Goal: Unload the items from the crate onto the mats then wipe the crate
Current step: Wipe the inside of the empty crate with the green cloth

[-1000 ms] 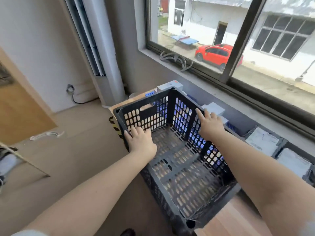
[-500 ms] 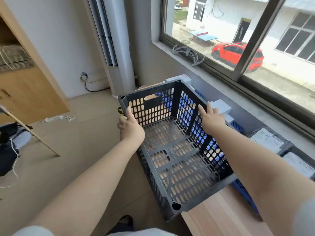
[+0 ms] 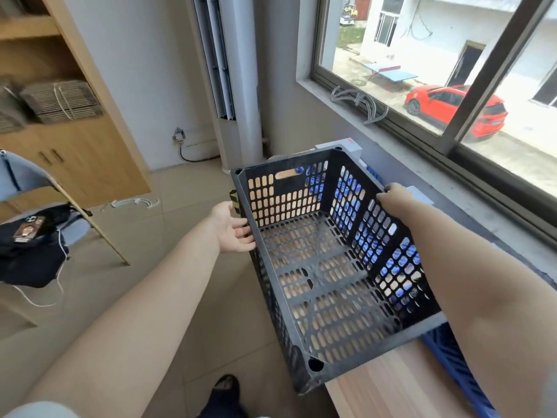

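Observation:
A black perforated plastic crate (image 3: 325, 285) sits empty, tilted, at the left end of a wooden table (image 3: 388, 387), partly overhanging its edge. My left hand (image 3: 232, 227) is against the outside of the crate's left wall, fingers curled round its rim. My right hand (image 3: 391, 193) grips the top of the right wall, with the fingers hidden behind it. A blue mat (image 3: 458, 363) shows beneath and beyond the crate on the right.
White boxes (image 3: 352, 146) lie beyond the crate under the window sill (image 3: 422, 146). Left of the table is open tiled floor (image 3: 150, 267), a chair with dark clothing (image 3: 33, 254), a wooden cabinet (image 3: 69, 140) and a white standing air conditioner (image 3: 238, 86).
My left hand has shifted from inside the crate's left rim to outside it. The crate has tipped and swung toward the left table edge. The view has turned left.

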Demonstrator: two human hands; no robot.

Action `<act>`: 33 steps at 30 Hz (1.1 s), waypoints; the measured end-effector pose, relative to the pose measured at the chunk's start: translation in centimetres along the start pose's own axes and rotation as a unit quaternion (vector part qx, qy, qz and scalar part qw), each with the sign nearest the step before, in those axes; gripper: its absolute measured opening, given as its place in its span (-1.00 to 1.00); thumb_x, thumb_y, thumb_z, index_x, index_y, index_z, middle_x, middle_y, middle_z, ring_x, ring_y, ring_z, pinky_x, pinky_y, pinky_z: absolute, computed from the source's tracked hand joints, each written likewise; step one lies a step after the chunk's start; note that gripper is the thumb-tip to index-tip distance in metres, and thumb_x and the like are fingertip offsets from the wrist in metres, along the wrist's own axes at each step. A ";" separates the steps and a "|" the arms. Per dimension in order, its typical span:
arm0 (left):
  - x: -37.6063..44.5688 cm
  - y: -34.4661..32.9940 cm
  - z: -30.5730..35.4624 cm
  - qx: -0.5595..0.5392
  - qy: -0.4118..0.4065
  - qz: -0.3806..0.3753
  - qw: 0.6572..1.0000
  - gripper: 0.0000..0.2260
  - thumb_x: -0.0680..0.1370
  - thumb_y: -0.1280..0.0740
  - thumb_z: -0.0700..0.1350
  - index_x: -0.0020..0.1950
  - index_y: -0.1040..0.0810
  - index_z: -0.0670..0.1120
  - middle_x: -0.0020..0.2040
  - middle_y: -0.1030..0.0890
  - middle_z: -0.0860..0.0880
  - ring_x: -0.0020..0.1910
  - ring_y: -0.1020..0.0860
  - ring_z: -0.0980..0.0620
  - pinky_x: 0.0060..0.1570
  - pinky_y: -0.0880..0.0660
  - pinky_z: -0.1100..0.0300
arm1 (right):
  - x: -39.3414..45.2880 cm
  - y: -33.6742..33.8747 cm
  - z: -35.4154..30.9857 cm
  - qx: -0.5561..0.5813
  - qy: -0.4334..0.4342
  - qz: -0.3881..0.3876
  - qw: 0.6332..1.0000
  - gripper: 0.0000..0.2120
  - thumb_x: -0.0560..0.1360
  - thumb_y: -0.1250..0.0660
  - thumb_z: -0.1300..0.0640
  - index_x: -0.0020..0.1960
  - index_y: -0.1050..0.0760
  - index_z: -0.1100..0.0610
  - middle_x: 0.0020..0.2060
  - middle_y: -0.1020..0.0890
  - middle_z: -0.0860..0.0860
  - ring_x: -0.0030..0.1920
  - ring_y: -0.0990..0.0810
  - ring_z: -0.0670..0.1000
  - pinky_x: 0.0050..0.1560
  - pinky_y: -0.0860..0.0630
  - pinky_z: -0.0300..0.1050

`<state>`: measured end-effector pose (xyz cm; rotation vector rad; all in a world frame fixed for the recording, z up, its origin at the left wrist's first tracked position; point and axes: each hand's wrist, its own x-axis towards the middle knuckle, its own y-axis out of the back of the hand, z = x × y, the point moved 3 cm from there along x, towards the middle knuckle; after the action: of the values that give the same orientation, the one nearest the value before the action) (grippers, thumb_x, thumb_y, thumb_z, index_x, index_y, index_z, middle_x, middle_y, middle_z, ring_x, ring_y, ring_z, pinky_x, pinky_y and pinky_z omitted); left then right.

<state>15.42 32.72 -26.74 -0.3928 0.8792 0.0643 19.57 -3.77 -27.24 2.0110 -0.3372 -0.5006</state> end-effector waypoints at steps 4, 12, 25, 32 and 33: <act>0.2 0.7 -0.4 0.017 0.019 -0.011 1.000 -0.41 0.64 0.06 0.26 0.36 -0.40 -0.16 0.10 -0.56 -0.20 0.13 -0.52 -0.20 0.29 -0.37 -0.22 | 1.2 1.6 1.1 0.173 -0.078 -0.058 0.980 -0.43 0.60 -0.04 -0.24 0.27 -0.49 0.18 0.37 -0.46 0.14 0.36 -0.39 0.20 0.40 -0.28 0.11; 0.3 0.3 -1.5 0.027 0.004 -0.022 0.999 -0.40 0.60 0.04 0.34 0.30 -0.43 -0.11 0.05 -0.56 -0.19 0.03 -0.54 -0.14 0.02 -0.46 -0.14 | 0.7 0.7 1.4 0.117 -0.077 -0.083 0.987 -0.55 0.48 -0.39 -0.10 0.14 -0.44 0.24 0.06 -0.55 0.10 0.02 -0.56 0.14 0.11 -0.49 -0.02; -0.5 -1.3 0.4 0.162 -0.005 0.013 0.987 -0.50 0.58 -0.16 0.29 0.03 -0.46 -0.16 0.03 -0.58 -0.18 -0.02 -0.56 -0.11 0.09 -0.49 -0.16 | -1.2 0.4 1.2 0.184 -0.072 -0.035 0.980 -0.53 0.34 -0.47 -0.12 0.06 -0.53 0.20 -0.12 -0.61 0.10 -0.20 -0.56 0.09 -0.30 -0.41 -0.14; -0.9 -3.3 4.1 0.336 -0.095 0.055 0.936 -0.60 0.52 -0.35 -0.16 0.35 -0.42 -0.13 0.28 -0.50 -0.20 0.00 -0.54 -0.09 -0.23 -0.54 -0.01 | -4.7 2.9 1.3 0.238 -0.059 -0.055 0.968 -0.62 0.38 -0.50 -0.10 -0.10 -0.46 0.16 -0.13 -0.58 0.11 -0.08 -0.60 0.12 0.01 -0.58 0.01; -1.0 -3.4 4.9 0.343 -0.100 0.051 0.933 -0.61 0.52 -0.33 -0.20 0.35 -0.42 -0.13 0.26 -0.51 -0.19 -0.03 -0.53 -0.09 -0.25 -0.53 -0.01 | -5.2 3.4 1.4 0.241 -0.066 -0.050 0.967 -0.64 0.39 -0.50 -0.09 -0.12 -0.45 0.16 -0.18 -0.54 0.10 -0.15 -0.57 0.09 -0.10 -0.55 -0.05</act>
<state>19.13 31.46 -22.10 0.3115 0.6661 -0.1067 14.23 -4.13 -23.72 2.4811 -0.4756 -0.6678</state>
